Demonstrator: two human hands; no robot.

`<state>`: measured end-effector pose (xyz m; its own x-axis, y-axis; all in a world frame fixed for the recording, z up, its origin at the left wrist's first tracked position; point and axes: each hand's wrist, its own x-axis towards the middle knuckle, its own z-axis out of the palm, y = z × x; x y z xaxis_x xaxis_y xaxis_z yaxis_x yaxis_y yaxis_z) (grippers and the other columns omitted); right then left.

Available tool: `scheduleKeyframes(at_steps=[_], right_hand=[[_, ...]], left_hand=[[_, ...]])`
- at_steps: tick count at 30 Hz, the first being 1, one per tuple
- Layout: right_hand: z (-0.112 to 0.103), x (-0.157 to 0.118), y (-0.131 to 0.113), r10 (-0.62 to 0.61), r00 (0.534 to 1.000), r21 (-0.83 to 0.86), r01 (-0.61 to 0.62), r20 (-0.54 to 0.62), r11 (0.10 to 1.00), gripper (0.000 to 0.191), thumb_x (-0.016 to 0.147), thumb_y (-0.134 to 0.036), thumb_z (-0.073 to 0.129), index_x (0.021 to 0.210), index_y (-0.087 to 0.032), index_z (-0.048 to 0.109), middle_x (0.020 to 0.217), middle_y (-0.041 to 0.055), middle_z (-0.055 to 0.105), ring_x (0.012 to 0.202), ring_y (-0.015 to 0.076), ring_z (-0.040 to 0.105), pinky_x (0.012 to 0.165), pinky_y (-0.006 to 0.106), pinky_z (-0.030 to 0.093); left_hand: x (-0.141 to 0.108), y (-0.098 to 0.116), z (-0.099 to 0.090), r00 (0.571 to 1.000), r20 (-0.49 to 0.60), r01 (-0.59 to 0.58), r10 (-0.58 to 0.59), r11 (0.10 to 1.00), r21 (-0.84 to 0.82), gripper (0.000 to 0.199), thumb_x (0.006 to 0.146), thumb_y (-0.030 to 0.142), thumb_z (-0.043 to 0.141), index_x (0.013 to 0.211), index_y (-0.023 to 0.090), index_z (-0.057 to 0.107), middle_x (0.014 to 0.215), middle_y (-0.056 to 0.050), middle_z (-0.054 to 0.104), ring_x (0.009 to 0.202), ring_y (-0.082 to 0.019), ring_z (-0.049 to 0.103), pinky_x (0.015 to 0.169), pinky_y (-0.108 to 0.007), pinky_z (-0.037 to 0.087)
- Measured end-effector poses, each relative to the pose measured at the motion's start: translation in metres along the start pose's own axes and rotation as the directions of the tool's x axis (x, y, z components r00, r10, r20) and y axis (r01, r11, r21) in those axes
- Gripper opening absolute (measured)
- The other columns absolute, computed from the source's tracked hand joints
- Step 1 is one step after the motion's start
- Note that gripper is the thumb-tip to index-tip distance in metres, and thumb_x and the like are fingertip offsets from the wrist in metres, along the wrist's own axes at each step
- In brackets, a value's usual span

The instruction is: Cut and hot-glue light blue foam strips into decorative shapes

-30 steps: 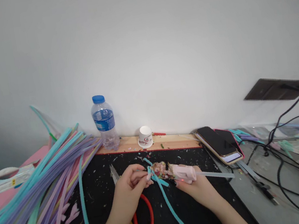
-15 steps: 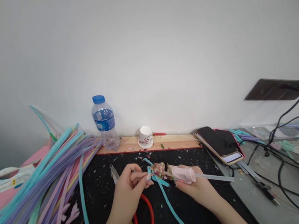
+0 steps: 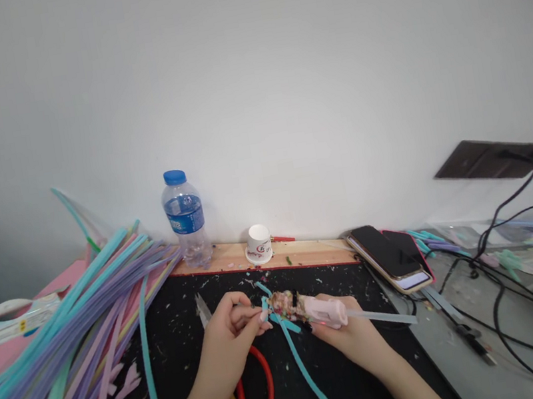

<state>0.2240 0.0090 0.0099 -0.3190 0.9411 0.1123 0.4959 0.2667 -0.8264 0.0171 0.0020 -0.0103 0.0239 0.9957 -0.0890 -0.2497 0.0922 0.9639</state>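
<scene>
Pink glue gun (image 3: 325, 310), teal strip (image 3: 300, 363)

Big pile of strips (image 3: 67, 346) sits on the left of the mat (image 3: 179, 348), bottle (image 3: 185, 218) and cup (image 3: 259, 244) on the board (image 3: 305, 252) behind it, scissors (image 3: 249, 391) under the left hand (image 3: 229, 344), phones (image 3: 390, 254) and cables (image 3: 514, 295) off right.

Plain white wall (image 3: 277, 76) behind a worktop (image 3: 179, 348) with a black surface, evenly lit. A wooden strip (image 3: 300, 253) runs along the wall's foot; a dark socket plate (image 3: 487, 159) sits at right.
</scene>
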Motion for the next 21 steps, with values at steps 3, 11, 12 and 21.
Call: scheduleKeyframes(at_steps=[3, 11, 12, 21], right_hand=[[-0.0008, 0.0007, 0.0005, -0.003, 1.0, -0.006, 0.003, 0.005, 1.0, 0.013, 0.072, -0.017, 0.057, 0.062, -0.017, 0.048, 0.057, -0.0051, 0.043, 0.052, 0.0092, 0.037, 0.049, 0.021, 0.028], [-0.0003, -0.0006, 0.0048, 0.005, 1.0, -0.01, -0.005, 0.0, 1.0, 0.009, 0.073, -0.017, 0.056, 0.065, -0.016, 0.051, 0.058, -0.0041, 0.046, 0.053, 0.0098, 0.039, 0.05, 0.02, 0.031], [-0.0003, -0.0008, 0.0049, 0.007, 1.0, -0.015, -0.007, 0.0, 1.0, 0.009, 0.073, -0.017, 0.056, 0.066, -0.016, 0.052, 0.058, -0.004, 0.047, 0.053, 0.0098, 0.039, 0.05, 0.02, 0.031], [-0.0006, -0.0009, 0.0021, 0.013, 1.0, -0.017, -0.013, -0.011, 1.0, 0.012, 0.073, -0.018, 0.056, 0.064, -0.017, 0.049, 0.057, -0.0043, 0.046, 0.052, 0.0097, 0.039, 0.049, 0.02, 0.03]], left_hand=[[-0.0009, 0.0014, 0.0008, 1.0, -0.006, -0.001, 0.001, 1.0, 0.004, 0.026, 0.069, 0.024, 0.069, 0.078, 0.02, 0.044, 0.064, 0.003, 0.068, 0.064, -0.015, 0.066, 0.066, -0.027, 0.053], [0.0014, -0.0001, 0.0001, 1.0, -0.001, -0.009, 0.009, 1.0, 0.017, 0.026, 0.07, 0.023, 0.067, 0.079, 0.02, 0.044, 0.066, 0.003, 0.068, 0.065, -0.015, 0.067, 0.067, -0.027, 0.053], [0.0014, -0.0001, 0.0001, 1.0, 0.001, -0.009, 0.009, 1.0, 0.017, 0.025, 0.071, 0.022, 0.067, 0.079, 0.02, 0.043, 0.066, 0.003, 0.068, 0.065, -0.015, 0.067, 0.067, -0.027, 0.053], [0.0002, 0.001, -0.0004, 1.0, 0.007, -0.018, 0.017, 0.999, 0.03, 0.025, 0.071, 0.023, 0.067, 0.079, 0.02, 0.043, 0.066, 0.003, 0.068, 0.064, -0.015, 0.066, 0.066, -0.026, 0.053]])
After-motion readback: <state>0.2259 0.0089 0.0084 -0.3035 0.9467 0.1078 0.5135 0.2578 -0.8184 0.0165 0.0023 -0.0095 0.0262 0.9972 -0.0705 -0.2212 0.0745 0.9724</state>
